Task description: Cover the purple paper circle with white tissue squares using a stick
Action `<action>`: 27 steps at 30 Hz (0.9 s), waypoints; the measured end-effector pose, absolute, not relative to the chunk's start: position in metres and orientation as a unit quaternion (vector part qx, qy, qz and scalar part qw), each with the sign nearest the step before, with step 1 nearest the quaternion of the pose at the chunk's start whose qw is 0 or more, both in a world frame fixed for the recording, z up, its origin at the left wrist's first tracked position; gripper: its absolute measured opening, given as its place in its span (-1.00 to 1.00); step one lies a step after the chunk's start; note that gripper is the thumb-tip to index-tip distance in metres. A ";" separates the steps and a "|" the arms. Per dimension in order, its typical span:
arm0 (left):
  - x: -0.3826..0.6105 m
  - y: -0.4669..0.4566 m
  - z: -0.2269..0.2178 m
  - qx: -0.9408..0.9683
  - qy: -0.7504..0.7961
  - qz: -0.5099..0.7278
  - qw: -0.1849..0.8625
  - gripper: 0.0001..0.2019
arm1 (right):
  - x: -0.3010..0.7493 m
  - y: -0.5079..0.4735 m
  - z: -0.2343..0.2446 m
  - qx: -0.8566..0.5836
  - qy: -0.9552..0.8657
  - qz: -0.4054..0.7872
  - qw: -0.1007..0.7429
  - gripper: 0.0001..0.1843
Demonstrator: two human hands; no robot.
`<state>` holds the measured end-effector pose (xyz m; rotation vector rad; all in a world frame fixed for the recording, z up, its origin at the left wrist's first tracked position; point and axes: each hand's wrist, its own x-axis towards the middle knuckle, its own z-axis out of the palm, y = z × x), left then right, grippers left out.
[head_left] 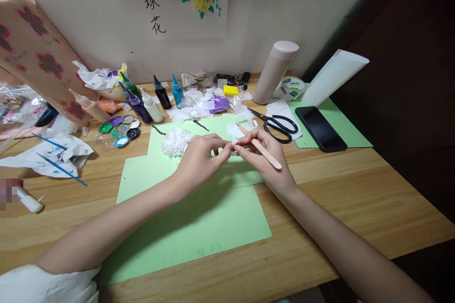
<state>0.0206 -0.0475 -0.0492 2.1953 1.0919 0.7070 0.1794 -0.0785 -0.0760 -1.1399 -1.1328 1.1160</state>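
Observation:
Both hands meet over a light green paper sheet (199, 227) on the wooden desk. My left hand (201, 158) pinches a small white paper scrap (234, 142) at its fingertips. My right hand (261, 154) touches the same scrap and holds a wooden stick (265, 151) that points up and to the left. A white tissue-paper flower (176, 141) lies on the green sheet just left of my left hand.
Paint bottles (149, 99), a paint palette (119, 129) and torn white paper (194, 104) crowd the back. Scissors (279, 125), a phone (320, 128), a pink flask (275, 72) and a tape roll (291, 87) are at the right. Blue brushes (59, 161) lie at the left.

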 end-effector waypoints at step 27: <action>0.017 -0.041 -0.051 0.864 0.414 0.251 0.137 -0.75 | 0.182 -0.078 -0.076 -0.524 -0.512 0.426 0.531 -0.72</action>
